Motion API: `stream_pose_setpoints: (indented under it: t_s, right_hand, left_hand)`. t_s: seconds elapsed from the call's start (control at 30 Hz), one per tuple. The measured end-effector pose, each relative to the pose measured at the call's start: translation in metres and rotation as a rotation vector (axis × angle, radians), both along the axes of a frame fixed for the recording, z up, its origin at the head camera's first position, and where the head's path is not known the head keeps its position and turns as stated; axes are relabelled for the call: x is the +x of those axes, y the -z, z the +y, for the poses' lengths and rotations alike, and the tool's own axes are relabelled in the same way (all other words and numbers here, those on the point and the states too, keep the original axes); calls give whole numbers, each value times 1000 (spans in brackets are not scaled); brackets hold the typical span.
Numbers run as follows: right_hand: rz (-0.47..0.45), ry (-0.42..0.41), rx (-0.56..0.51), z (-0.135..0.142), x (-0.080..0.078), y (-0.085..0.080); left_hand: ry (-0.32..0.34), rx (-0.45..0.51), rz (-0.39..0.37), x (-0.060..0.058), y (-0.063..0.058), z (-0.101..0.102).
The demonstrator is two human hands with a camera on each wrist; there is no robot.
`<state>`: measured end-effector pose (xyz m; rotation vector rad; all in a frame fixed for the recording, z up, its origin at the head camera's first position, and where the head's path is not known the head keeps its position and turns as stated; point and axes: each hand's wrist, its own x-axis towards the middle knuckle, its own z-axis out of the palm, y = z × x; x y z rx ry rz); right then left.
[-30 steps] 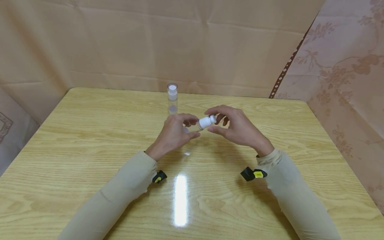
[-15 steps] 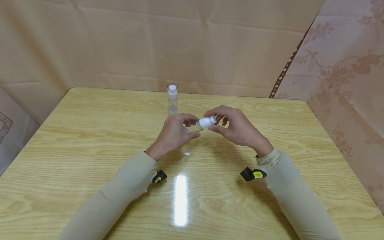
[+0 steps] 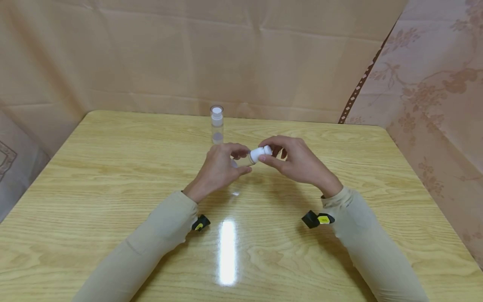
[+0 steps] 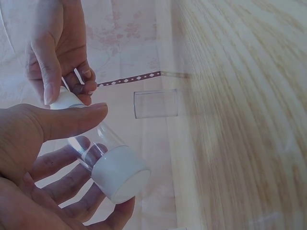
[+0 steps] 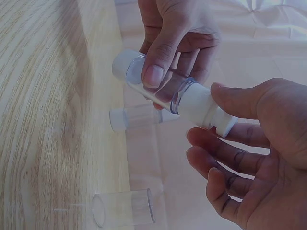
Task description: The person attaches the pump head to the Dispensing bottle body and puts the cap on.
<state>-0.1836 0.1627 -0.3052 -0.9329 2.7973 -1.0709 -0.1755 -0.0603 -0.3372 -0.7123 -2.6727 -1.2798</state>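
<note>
My left hand point(image 3: 222, 165) grips the clear body of a small pump bottle point(image 5: 163, 91), its thumb along the near side. The bottle has a white base point(image 4: 122, 173) and is tilted over the table, with its white pump top point(image 3: 260, 153) toward the right. My right hand point(image 3: 298, 159) pinches that top: the thumb lies on the white collar and the fingers are on its far side. A clear open cylinder point(image 5: 125, 208), like a cap, stands on the table; in the head view my right hand seems to hide it.
A similar clear bottle point(image 3: 217, 126) with a white pump top stands upright near the far table edge. The wood-grain table point(image 3: 151, 167) shows a bright glare streak in front. Draped cloth point(image 3: 226, 50) hangs behind the table and on the right.
My right thumb has shifted up and left onto the white collar, with the fingers closing around the top. The left hand and the standing bottle have not moved.
</note>
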Motion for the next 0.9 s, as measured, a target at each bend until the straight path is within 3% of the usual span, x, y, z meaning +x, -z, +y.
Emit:
stream_pose_setpoints:
  t_s: [0.53,0.9]
  right_hand:
    - [61,-3,-22,2,1,-1]
    - [57,-21,-27,0,2,-1]
  left_hand:
    - [-3,-3,-11,0,-1,0]
    - [2,-13,-11,0,-1,-1]
